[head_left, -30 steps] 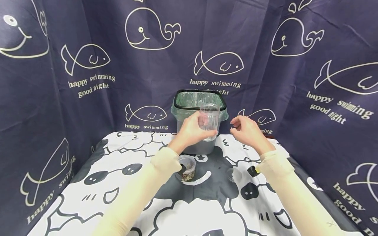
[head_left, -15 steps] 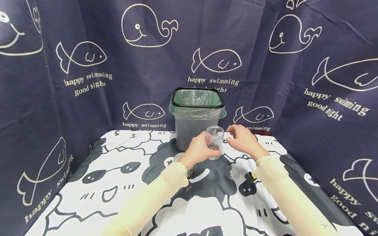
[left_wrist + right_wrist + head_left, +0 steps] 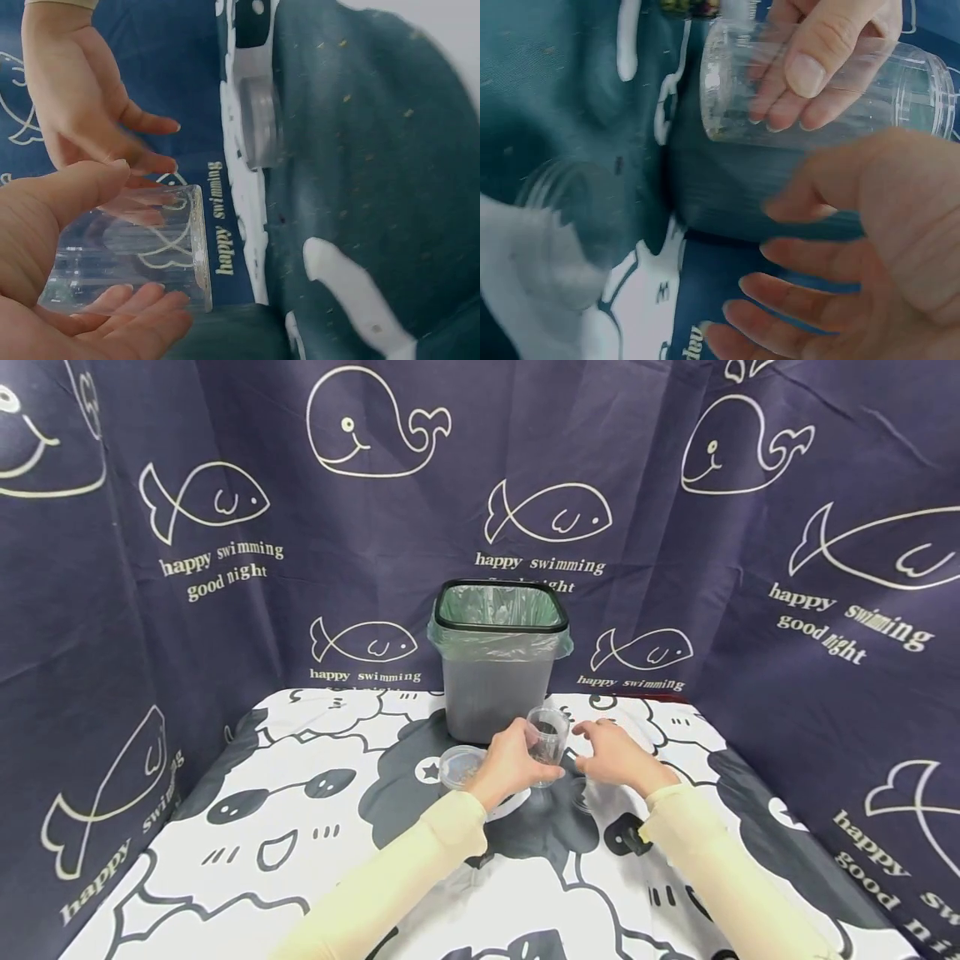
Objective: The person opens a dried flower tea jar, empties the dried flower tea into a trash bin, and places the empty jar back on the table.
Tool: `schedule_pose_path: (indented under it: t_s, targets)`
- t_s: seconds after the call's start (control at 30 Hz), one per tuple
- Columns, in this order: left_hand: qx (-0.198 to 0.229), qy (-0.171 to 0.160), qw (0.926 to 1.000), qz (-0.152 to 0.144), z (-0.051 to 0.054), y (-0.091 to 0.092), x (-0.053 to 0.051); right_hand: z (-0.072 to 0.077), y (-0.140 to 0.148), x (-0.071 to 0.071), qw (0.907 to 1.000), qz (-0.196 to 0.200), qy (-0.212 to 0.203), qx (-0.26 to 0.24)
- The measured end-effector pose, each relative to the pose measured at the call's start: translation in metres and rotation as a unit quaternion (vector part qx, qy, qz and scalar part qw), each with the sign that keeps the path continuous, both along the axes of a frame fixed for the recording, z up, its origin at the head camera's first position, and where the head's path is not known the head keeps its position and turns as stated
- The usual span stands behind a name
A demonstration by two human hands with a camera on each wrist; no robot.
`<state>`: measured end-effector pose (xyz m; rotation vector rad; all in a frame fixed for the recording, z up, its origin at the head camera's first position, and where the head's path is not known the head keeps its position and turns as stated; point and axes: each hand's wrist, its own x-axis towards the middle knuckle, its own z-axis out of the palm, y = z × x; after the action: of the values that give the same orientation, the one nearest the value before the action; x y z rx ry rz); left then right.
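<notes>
"Navy curtain (image 3: pixel 465 539) surrounds our workspace, behind the grip and off to both sides, printed with pale line drawings and lettering. What are we working on?"

"Printed tablecloth (image 3: pixel 232 893), mostly white with black outlines and dark patches. We see it spread beneath both hands."

"And directly behind the grip?"

"We have the grey bin (image 3: pixel 483 693) standing on the cloth, its green liner (image 3: pixel 498 647) folded over the rim."

"How are our hands?"

"Our left hand (image 3: pixel 513 764) has thumb and fingers wrapped round the clear jar (image 3: pixel 550 739), mouth up. Our right hand (image 3: pixel 615 756) hovers just beside it, fingers loose and apart."

"Does the jar's base touch the cloth?"

"We can't tell."

"Anything smaller?"

"We see a clear tub (image 3: pixel 456 766) left of the grip, partly hidden by our left wrist, and a clear round piece (image 3: pixel 581 795) on the cloth below our right hand. Smallest are the pale specks (image 3: pixel 346 98) on the dark cloth near the jar."
</notes>
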<state>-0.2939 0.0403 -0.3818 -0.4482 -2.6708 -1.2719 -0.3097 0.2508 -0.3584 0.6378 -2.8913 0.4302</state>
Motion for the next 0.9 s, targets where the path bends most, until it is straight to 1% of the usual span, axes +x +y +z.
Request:
schedule_pose_path:
  t_s: [0.07, 0.13, 0.23, 0.37, 0.47, 0.67, 0.73, 0.9]
  targets:
    - [0.004, -0.004, 1.0, -0.002, -0.005, 0.001, 0.0, -0.006, 0.001, 0.002, 0.9992, -0.003, -0.032, 0.024]
    - [0.007, -0.014, 0.9999, -0.006, -0.009, 0.001, 0.001, -0.013, 0.001, 0.004, 0.9972, -0.005, -0.058, 0.046]
    - [0.009, -0.037, 0.9992, -0.01, -0.018, 0.003, 0.002, -0.022, 0.001, 0.007, 0.9949, -0.012, -0.077, 0.063]
    - [0.0, -0.045, 0.999, -0.006, -0.026, 0.007, 0.003, -0.03, 0.002, 0.01, 0.9944, -0.013, -0.08, 0.068]
    - [-0.009, -0.041, 0.9991, -0.001, -0.03, 0.009, 0.002, -0.033, 0.002, 0.01, 0.9935, -0.016, -0.086, 0.072]
    - [-0.016, -0.052, 0.9985, -0.002, -0.039, 0.009, 0.003, -0.043, 0.004, 0.008, 0.9915, -0.017, -0.102, 0.079]
    - [-0.013, -0.051, 0.9986, 0.0, -0.04, 0.01, 0.003, -0.045, 0.004, 0.008, 0.991, -0.018, -0.106, 0.079]
    - [-0.019, -0.044, 0.9989, -0.001, -0.041, 0.011, 0.002, -0.045, 0.003, 0.009, 0.9889, -0.03, -0.125, 0.075]
